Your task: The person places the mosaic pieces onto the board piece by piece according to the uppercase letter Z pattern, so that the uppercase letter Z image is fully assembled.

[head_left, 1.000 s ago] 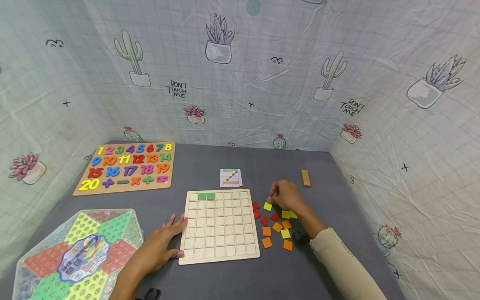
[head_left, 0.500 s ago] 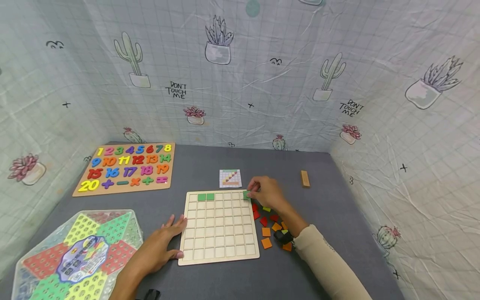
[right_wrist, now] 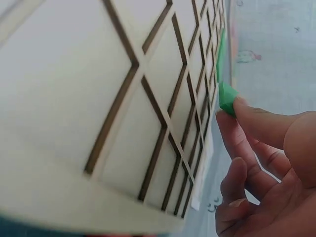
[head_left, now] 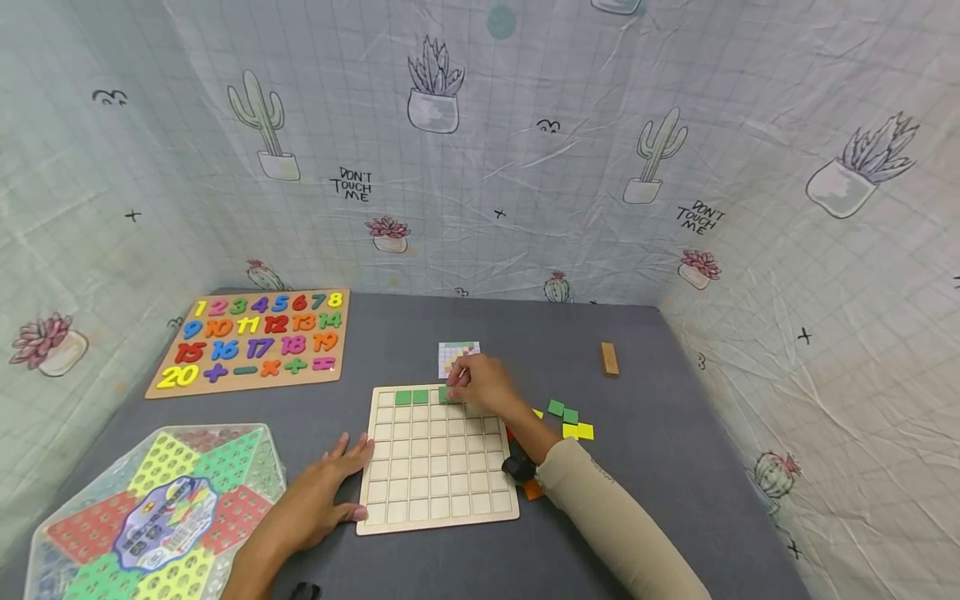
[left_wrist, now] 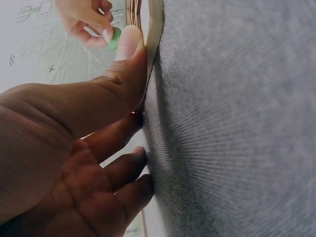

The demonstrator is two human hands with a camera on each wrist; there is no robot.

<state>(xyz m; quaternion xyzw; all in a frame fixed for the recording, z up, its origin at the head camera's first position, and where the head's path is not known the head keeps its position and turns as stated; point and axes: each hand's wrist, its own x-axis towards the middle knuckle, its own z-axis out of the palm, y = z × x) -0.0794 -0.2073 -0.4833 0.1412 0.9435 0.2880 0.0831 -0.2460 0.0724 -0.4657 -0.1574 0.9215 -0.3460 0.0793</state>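
Barely begun: two green tiles (head_left: 403, 397) seated, third green tile (head_left: 443, 395) in hand

Seated pair is side by side in the top row of the wooden grid board (head_left: 438, 458); far-left cell of that row is bare. Right hand (head_left: 486, 387) pinches the third green tile between thumb and finger at that same row, right of the pair, gap between. Tile looks tilted in the right wrist view, so judged not seated yet. Left hand (head_left: 322, 492) grips nothing: fingers extended, thumb and fingertips at the board's left edge, probably steadying it. Lower rows bare; some top-row cells hidden behind the right hand.

Off-board, right side: two loose green tiles (head_left: 556, 407), yellow tiles (head_left: 571, 431), bits of red tile (head_left: 510, 434) and orange tile (head_left: 533, 490) by the right sleeve (head_left: 600, 517); part of the pile is hidden, no full count. Card (head_left: 452, 353) with coloured grid just beyond the board, partly covered.

Call: early stage, most placing seemingly left.
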